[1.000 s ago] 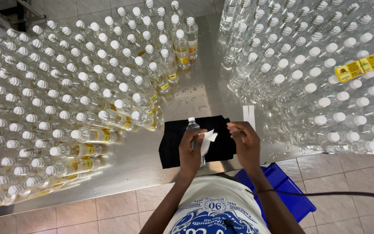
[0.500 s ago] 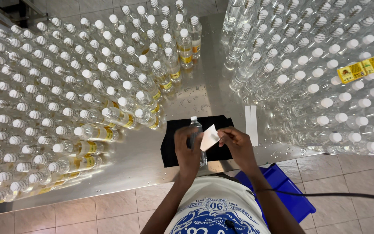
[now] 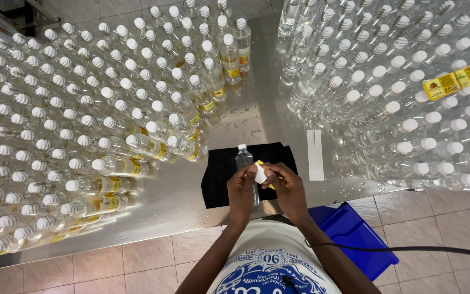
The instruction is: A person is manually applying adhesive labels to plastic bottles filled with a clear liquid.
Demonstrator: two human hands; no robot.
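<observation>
Left hand (image 3: 241,189): fingers curled closed around the body of a small clear plastic bottle with a white cap (image 3: 244,161), holding it roughly upright; cap pokes out just above the fingertips. Right hand (image 3: 286,188): thumb and fingers pinched together on a small yellow-and-white adhesive label (image 3: 260,172), pressed against the side of the bottle; the two hands touch at the fingertips. Whether the label is fully stuck down cannot be told. Directly under both hands: a black rectangular cloth mat (image 3: 218,179) lying flat on a stainless steel table (image 3: 262,109). Just right of the right hand, a white strip of label backing paper (image 3: 315,154) lies on the steel. Left of the left hand: dense rows of clear white-capped bottles (image 3: 55,125), the nearest ones bearing yellow labels. Right of and beyond the right hand: a second mass of clear white-capped bottles, unlabelled (image 3: 409,81), with a loose yellow label sheet (image 3: 458,79) resting on top. Below the right wrist, on the tiled floor: a blue plastic bin (image 3: 354,234).
</observation>
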